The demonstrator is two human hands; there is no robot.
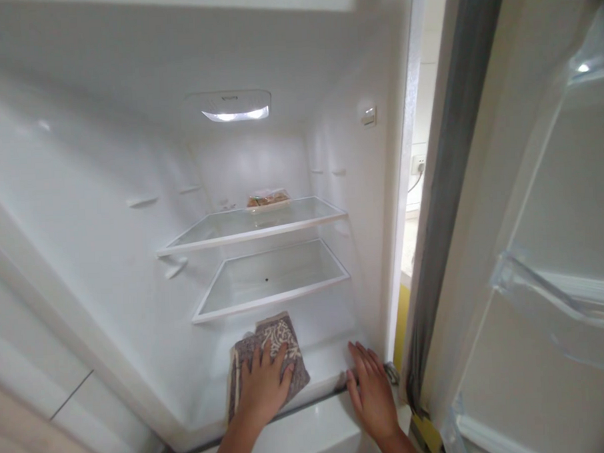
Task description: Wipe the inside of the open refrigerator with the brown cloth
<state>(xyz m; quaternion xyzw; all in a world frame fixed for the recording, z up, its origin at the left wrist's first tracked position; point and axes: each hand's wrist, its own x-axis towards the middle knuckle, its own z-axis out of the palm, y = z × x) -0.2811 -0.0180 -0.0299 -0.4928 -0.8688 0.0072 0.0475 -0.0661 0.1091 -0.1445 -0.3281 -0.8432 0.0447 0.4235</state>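
Inside an open refrigerator, a folded brown-grey towel (287,337) with a cream scroll pattern lies on the floor of the compartment. My left hand (266,381) rests flat on top of it, fingers spread. To the right, my right hand (373,390) lies over the front edge of the compartment floor (323,384), near the right wall, its fingers stretched out. A strip of dark, patterned material (391,373) shows beside the right hand; what it is I cannot tell.
Two glass shelves with white rims, an upper (282,229) and a lower (285,295), sit above my hands. A clear-wrapped brown food pack (268,199) rests on the upper one. The lamp (237,114) glows. The open door (543,243) with clear bins stands right.
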